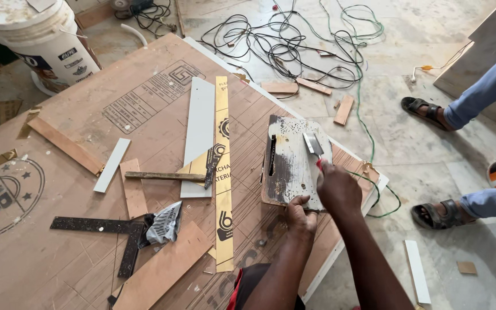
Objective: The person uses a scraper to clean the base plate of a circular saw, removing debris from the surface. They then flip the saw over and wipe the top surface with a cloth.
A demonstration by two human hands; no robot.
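My right hand [338, 189] grips the red handle of a metal scraper [313, 143], whose blade rests on a small board [288, 166] smeared with white and dark patches and cut by a narrow slot. My left hand [299, 217] presses on the near edge of that board and holds it flat. The board lies near the right edge of a large brown plywood sheet [76, 241].
A hammer [170, 175], a black try square [116, 229], a crumpled wrapper [165, 225], white strips, a yellow printed strip [223, 183] and wood offcuts lie on the sheet. A white bucket [44, 43] stands far left. Tangled cables [294, 43] cover the floor. Another person's sandalled feet [431, 115] stand at right.
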